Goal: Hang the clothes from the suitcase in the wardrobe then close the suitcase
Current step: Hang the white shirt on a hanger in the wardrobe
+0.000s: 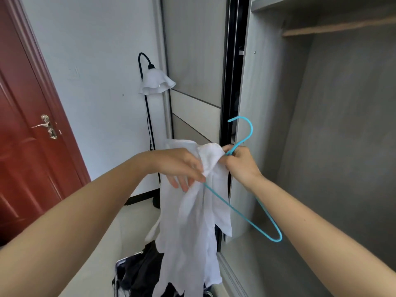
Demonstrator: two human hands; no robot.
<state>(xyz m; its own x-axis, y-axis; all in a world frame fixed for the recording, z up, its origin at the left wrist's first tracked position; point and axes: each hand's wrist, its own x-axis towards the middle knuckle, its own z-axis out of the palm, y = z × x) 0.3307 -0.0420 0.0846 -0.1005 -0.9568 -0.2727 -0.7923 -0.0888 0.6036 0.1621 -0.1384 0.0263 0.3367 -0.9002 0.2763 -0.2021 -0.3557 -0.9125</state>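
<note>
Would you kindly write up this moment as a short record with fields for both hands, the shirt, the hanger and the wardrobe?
left hand: pinches the white shirt near its collar
right hand: grips the blue hanger below its hook
hanger state: one shoulder inside the shirt, the other bare
wardrobe: open, wooden rail at top
suitcase: open below, dark clothes inside

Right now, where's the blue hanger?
Head view, centre-right: right hand grips the blue hanger by its neck before the open wardrobe, white shirt over its left end.
</note>
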